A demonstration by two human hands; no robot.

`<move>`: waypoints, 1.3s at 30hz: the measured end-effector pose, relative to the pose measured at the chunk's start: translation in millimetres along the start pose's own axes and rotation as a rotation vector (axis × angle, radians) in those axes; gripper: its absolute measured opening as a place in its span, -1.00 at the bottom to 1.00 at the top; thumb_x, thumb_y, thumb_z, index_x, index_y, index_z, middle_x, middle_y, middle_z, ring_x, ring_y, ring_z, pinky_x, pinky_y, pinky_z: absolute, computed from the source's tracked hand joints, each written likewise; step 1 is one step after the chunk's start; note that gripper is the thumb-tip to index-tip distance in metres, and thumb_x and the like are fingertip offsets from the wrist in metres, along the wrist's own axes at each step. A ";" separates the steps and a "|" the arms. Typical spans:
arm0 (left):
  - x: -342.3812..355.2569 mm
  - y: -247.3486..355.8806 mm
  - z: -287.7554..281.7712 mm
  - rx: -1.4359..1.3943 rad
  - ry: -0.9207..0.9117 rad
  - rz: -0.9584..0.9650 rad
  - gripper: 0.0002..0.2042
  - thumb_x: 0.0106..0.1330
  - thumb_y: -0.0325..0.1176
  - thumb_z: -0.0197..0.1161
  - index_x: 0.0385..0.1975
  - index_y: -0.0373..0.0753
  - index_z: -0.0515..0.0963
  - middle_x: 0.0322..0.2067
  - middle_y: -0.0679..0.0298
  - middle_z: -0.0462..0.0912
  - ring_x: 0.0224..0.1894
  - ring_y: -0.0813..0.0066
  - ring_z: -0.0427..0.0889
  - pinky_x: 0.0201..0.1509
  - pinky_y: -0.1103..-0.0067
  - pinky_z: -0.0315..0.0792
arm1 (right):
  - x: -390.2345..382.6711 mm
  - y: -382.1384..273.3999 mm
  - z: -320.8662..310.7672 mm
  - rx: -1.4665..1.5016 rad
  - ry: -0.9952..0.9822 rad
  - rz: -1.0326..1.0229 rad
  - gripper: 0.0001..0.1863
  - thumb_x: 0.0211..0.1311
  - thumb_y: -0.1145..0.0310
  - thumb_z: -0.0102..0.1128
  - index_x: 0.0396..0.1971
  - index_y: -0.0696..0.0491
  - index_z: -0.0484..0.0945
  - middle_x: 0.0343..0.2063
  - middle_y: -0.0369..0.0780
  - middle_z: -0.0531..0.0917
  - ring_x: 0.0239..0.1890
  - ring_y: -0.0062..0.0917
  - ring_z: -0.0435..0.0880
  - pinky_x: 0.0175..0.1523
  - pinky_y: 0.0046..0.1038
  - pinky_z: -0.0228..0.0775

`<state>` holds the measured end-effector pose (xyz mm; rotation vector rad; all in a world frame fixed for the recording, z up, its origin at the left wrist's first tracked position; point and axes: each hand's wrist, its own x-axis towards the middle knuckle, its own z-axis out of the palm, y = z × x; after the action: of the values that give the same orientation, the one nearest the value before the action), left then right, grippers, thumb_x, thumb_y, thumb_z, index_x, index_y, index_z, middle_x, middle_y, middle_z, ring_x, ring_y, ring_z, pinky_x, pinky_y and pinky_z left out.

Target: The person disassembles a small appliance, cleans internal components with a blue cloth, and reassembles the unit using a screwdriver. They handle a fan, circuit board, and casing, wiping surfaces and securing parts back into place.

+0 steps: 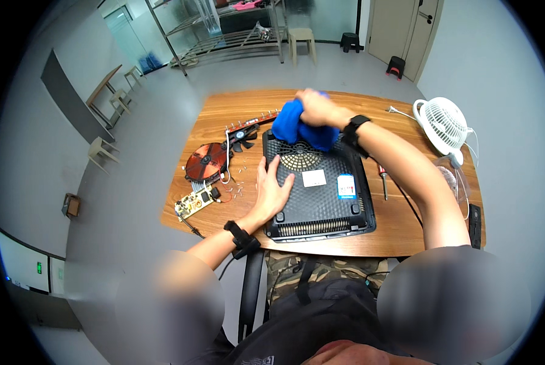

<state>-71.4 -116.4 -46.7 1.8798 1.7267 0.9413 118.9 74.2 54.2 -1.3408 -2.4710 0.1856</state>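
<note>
A black plastic appliance housing (316,213), probably the underside of an induction cooker, lies on the table in front of me. It has a round vent grille, slotted edges, small feet and two labels. My right hand (318,109) is closed around a bunched blue cloth (289,125), which covers part of the far edge of the housing. At the left side of the housing, my left hand (272,193) lies flat with its fingers spread. Both wrists wear black straps.
Left of the housing lie a copper coil (207,161), a black fan (243,139), a circuit board (197,202) and small scraps. A soldering iron (383,181) rests at its right. Farther right are a white fan (444,125) and a black strip (475,226) at the table's edge.
</note>
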 end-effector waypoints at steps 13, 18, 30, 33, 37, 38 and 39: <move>-2.3 0.8 4.7 0.058 -0.010 0.061 -0.27 0.33 -0.08 0.31 0.43 -0.26 0.20 0.41 -0.40 -0.04 0.43 -0.36 0.09 0.45 0.09 0.16 | 32.3 -61.2 68.7 0.103 -0.362 -0.167 -0.32 0.08 -0.03 0.38 0.17 0.00 0.52 0.15 0.00 0.53 0.15 0.01 0.53 0.27 -0.08 0.37; -1.1 -1.2 6.7 0.077 -0.004 0.082 -0.27 0.33 -0.08 0.31 0.42 -0.27 0.21 0.40 -0.40 -0.02 0.41 -0.37 0.11 0.44 0.09 0.17 | 51.3 -49.7 98.3 0.175 -0.297 -0.150 -0.55 0.03 0.19 0.37 -0.07 0.09 0.64 -0.13 0.01 0.69 0.02 -0.08 0.64 0.12 -0.21 0.48; -1.7 -0.3 4.5 0.049 -0.032 0.045 -0.26 0.37 -0.05 0.29 0.44 -0.23 0.16 0.41 -0.37 -0.04 0.46 -0.34 0.03 0.49 0.12 0.10 | 44.3 -58.4 89.7 0.192 -0.255 -0.398 -0.63 0.05 0.46 0.27 -0.07 0.03 0.60 -0.22 0.01 0.71 -0.05 -0.04 0.66 -0.01 -0.12 0.48; -2.3 0.4 4.5 0.046 -0.026 0.051 -0.27 0.36 -0.06 0.30 0.44 -0.23 0.17 0.41 -0.37 -0.05 0.46 -0.34 0.03 0.49 0.12 0.10 | 34.1 -65.5 77.9 0.111 -0.237 -0.543 -0.66 0.00 0.44 0.31 -0.14 -0.01 0.59 -0.26 -0.04 0.70 -0.07 -0.07 0.65 -0.04 -0.10 0.46; -3.1 -1.9 8.7 0.060 0.021 0.096 -0.27 0.34 -0.08 0.31 0.42 -0.27 0.19 0.39 -0.38 0.01 0.40 -0.36 0.13 0.44 0.10 0.18 | 40.0 -61.5 80.8 0.146 -0.260 -0.425 -0.62 0.03 0.30 0.33 -0.10 0.03 0.58 -0.18 -0.02 0.70 -0.03 -0.06 0.65 0.02 -0.11 0.48; -3.2 -3.3 10.7 0.063 0.025 0.105 -0.27 0.34 -0.09 0.31 0.42 -0.28 0.19 0.39 -0.38 0.01 0.40 -0.36 0.14 0.44 0.10 0.19 | 40.5 -60.8 82.4 0.126 -0.253 -0.367 -0.58 0.06 0.22 0.32 -0.07 0.05 0.57 -0.16 0.00 0.70 -0.01 -0.06 0.65 0.05 -0.13 0.48; -3.2 -2.8 9.9 0.063 0.023 0.100 -0.27 0.34 -0.08 0.31 0.42 -0.28 0.19 0.39 -0.38 0.01 0.40 -0.36 0.14 0.44 0.10 0.19 | 41.2 -61.1 83.3 0.106 -0.245 -0.310 -0.53 0.09 0.14 0.31 -0.03 0.08 0.55 -0.14 0.02 0.70 0.01 -0.06 0.65 0.08 -0.14 0.49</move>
<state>-66.3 -117.8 -56.1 2.0198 1.7081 0.9590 21.3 78.1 1.1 -0.9242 -2.7874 0.4218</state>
